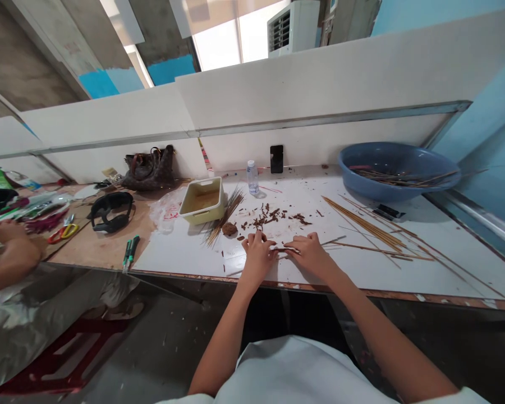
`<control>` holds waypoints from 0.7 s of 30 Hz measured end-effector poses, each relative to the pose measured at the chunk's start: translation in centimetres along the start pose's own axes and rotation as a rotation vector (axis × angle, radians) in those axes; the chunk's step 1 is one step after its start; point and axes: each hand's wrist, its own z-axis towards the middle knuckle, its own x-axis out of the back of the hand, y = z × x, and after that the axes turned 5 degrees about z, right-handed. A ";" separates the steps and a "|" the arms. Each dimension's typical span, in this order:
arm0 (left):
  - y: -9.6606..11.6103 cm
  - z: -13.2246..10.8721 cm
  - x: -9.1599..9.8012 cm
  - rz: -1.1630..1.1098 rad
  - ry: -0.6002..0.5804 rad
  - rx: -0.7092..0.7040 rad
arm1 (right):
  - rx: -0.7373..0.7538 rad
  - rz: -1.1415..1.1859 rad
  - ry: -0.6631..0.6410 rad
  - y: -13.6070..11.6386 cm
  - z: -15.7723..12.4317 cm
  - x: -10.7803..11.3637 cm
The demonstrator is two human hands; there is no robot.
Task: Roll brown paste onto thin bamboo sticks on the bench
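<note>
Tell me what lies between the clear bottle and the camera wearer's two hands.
Scattered dark brown fragments lie on the white tabletop between the clear bottle and the left hand and right hand; the head view shows it.

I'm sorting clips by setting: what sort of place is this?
Probably a small craft workshop. A long workbench carries a loose bundle of thin tan sticks, a blue basin holds more sticks, and another person's hand shows farther along.
</note>
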 end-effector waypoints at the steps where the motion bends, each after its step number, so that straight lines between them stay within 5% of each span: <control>1: 0.2 0.2 -0.1 -0.022 -0.014 0.008 | -0.002 0.001 -0.019 0.0 0.1 0.2; 17: -0.2 0.8 -0.2 -0.161 -0.090 0.095 | -0.057 0.008 -0.091 -0.3 0.2 0.4; 21: -1.3 0.6 0.9 -0.170 0.002 0.178 | -0.061 -0.049 -0.031 -0.6 -0.4 0.2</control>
